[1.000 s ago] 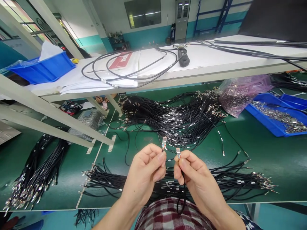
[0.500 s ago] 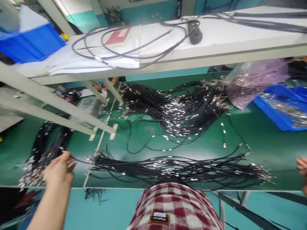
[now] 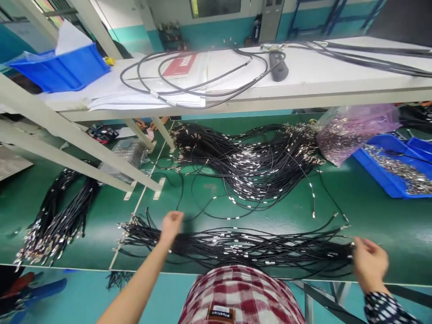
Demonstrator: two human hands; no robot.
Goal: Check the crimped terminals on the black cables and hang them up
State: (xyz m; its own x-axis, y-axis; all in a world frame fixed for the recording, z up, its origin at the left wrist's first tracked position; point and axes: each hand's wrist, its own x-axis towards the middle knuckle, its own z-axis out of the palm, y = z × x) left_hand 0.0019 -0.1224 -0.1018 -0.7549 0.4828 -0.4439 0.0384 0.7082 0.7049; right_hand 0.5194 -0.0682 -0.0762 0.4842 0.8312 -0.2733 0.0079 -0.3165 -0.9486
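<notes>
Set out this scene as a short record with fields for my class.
Near bundle: black cables across the green bench
Left hand: over near bundle's left part; grip unclear
Right hand: at near bundle's right end; grip unclear
Far pile: black cables beyond near bundle
Right side: blue tray of metal parts, pink bag alongside
Shelf: blue bin at left

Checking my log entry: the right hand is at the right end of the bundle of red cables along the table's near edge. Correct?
Wrong colour: the head view shows black cables, not red. The right hand is indeed at their right end, along the near edge of the table.
</notes>
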